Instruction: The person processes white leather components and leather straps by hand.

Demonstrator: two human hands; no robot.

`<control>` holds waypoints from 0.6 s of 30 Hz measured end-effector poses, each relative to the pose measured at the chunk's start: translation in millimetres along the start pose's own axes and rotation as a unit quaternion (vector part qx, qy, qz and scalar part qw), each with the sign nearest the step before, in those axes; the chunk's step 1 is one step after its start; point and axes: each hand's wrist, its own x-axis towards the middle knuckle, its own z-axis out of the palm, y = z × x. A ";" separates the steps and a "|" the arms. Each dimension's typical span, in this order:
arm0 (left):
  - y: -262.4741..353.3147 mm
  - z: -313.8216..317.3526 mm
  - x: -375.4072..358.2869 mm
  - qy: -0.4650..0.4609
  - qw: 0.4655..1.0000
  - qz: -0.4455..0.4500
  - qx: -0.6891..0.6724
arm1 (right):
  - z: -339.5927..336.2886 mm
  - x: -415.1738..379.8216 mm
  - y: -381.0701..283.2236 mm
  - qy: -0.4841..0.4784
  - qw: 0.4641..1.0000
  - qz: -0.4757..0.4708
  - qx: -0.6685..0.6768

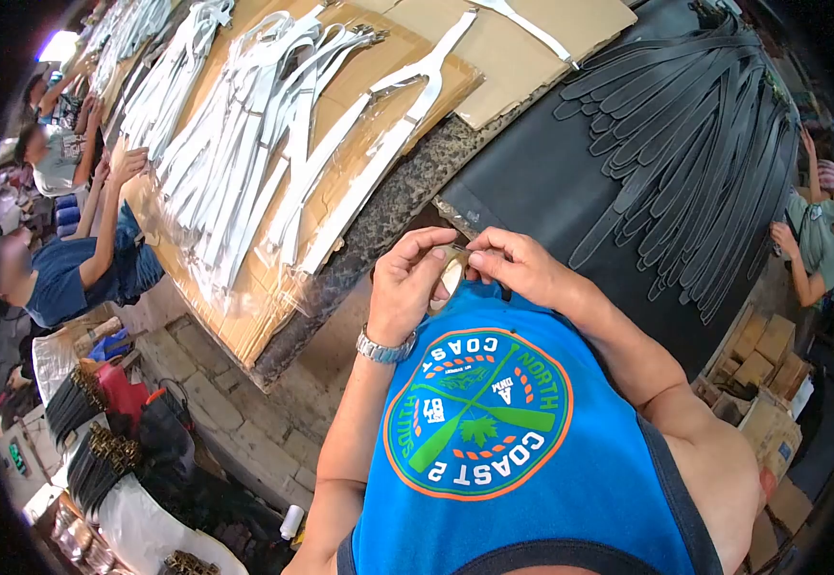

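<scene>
Close to my chest, my left hand (405, 283) is closed on a small cream-coloured roll (452, 276), which looks like tape. My right hand (518, 266) meets it from the other side, thumb and fingers pinched together at the roll's upper edge; whatever lies between those fingertips is too small to make out. Beyond my hands, white suspenders (427, 69) with metal clips lie on cardboard and clear plastic. A fan of black straps (671, 144) is spread over the black table covering (522, 172) at the right.
The stone-like table edge (379, 225) runs diagonally before me. Several people stand at the left, one in a dark blue shirt (70, 278); another person (820, 235) is at the far right. Cardboard boxes (762, 350) are stacked lower right. Bundles of black straps (101, 470) lie lower left.
</scene>
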 end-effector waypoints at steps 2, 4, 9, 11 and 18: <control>0.7 -1.1 -0.8 -0.011 1.000 -0.008 -0.007 | -2.6 3.3 0.0 -0.020 0.999 0.012 0.049; 3.1 -0.3 -1.9 -0.010 1.000 -0.010 -0.004 | -4.4 4.9 0.7 -0.029 0.997 0.006 0.068; 1.7 1.8 -1.0 -0.012 0.999 0.034 0.026 | -2.3 4.9 -5.8 -0.014 0.998 -0.002 0.067; 1.8 2.6 -0.4 -0.011 0.998 0.042 0.035 | -1.7 6.1 -7.1 -0.016 0.998 -0.006 0.068; 1.0 1.4 1.5 -0.017 0.998 0.055 0.036 | -1.4 10.5 0.2 -0.017 0.996 -0.018 0.088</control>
